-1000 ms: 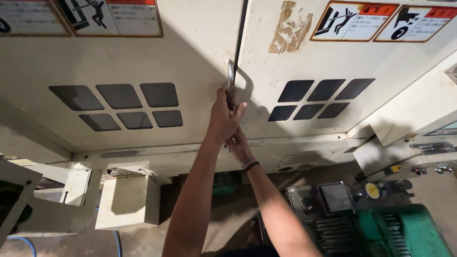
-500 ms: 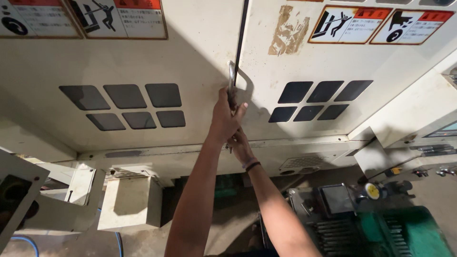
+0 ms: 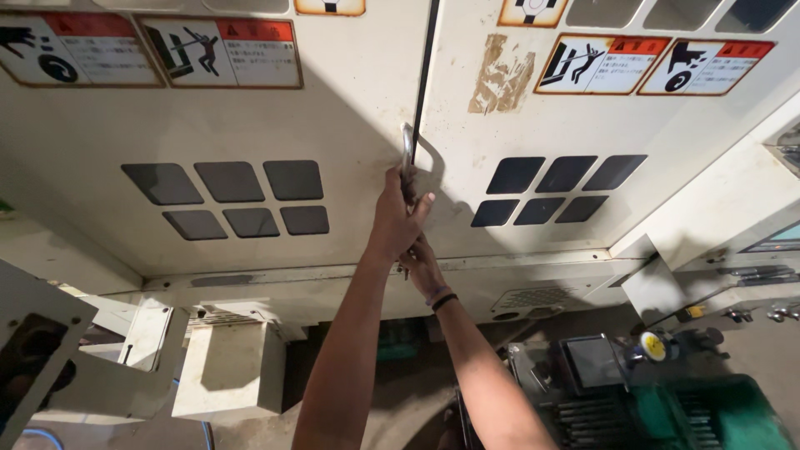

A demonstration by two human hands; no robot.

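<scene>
A bent grey metal door handle (image 3: 407, 148) stands upright at the seam between two cream machine doors, the left door (image 3: 250, 125) and the right door (image 3: 542, 133). My left hand (image 3: 395, 218) is wrapped around the handle's middle, thumb out to the right. My right hand (image 3: 422, 265), with a dark band at the wrist, is closed just beneath it at the handle's lower end, partly hidden by the left hand. A dark narrow gap (image 3: 426, 67) runs up between the doors.
Each door has a group of dark square windows (image 3: 229, 198) and warning stickers (image 3: 218, 52) above. Below stand a cream box (image 3: 229, 367) at the left and a green machine part with a gauge (image 3: 654, 346) at the right.
Both hands stay closed on the handle in the same place. Only the view has shifted slightly; the doors look unmoved.
</scene>
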